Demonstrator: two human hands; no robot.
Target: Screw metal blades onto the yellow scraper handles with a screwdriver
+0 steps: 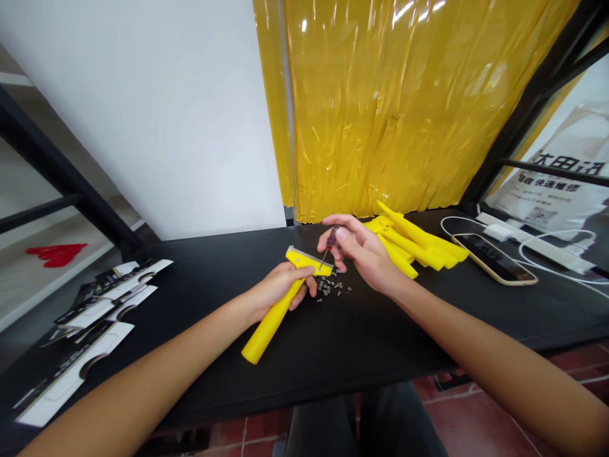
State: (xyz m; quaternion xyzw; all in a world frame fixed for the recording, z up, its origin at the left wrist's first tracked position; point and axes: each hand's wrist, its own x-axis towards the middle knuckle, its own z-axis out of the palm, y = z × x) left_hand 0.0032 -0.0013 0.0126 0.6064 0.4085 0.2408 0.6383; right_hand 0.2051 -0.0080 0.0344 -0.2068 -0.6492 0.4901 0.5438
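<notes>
My left hand [278, 289] is closed around a yellow scraper [266, 330], near where its handle meets the wide head. A metal strip runs along the head's far edge, and a screw shows on its left side. In my right hand [364, 251] is a small screwdriver [332, 238] with a dark reddish handle, pinched between thumb and fingers. Its thin shaft slants down, and the tip meets the right side of the scraper head. Just beside the head, several small screws and nuts [327, 289] lie loose on the black table [342, 343].
Several yellow scraper handles [419, 247] are piled behind my right hand. A phone [495, 257] with a white cable lies at the right, near a white power strip [533, 241]. Printed card sleeves [95, 362] are spread at the left. A yellow plastic curtain [390, 114] hangs behind.
</notes>
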